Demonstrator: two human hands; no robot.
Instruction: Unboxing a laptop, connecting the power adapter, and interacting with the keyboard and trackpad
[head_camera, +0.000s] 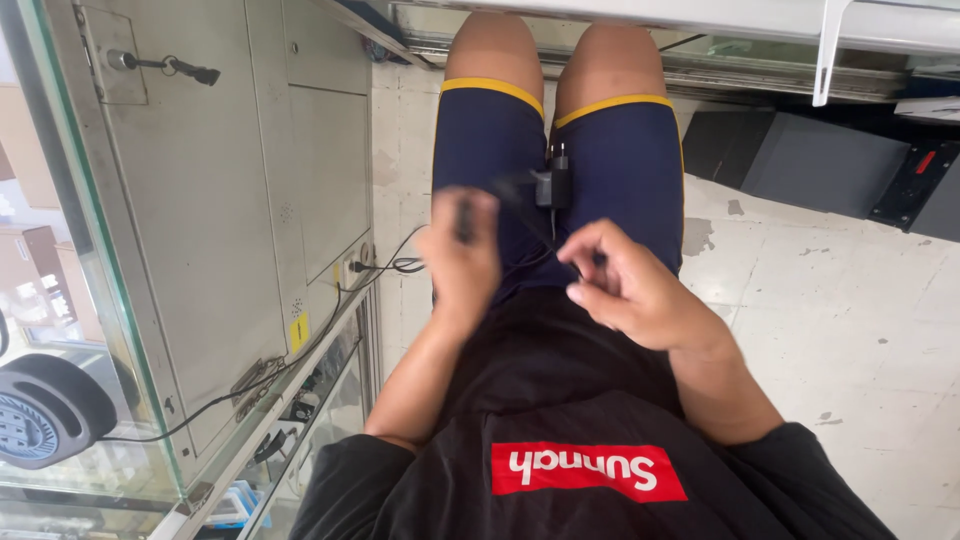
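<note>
I look down at my lap, in dark blue shorts with yellow trim. A black plug adapter (555, 182) with two pins lies on my thighs, its thin black cable (520, 205) running toward my hands. My left hand (462, 258) is blurred and closed around a small dark part of the cable. My right hand (622, 285) pinches the cable between thumb and fingers, a little right of the adapter.
A grey metal cabinet (250, 200) with a key in its lock stands at my left behind a glass counter edge (95, 250). A black round device (45, 405) sits lower left. Black boxes (820, 160) rest on the tiled floor at upper right.
</note>
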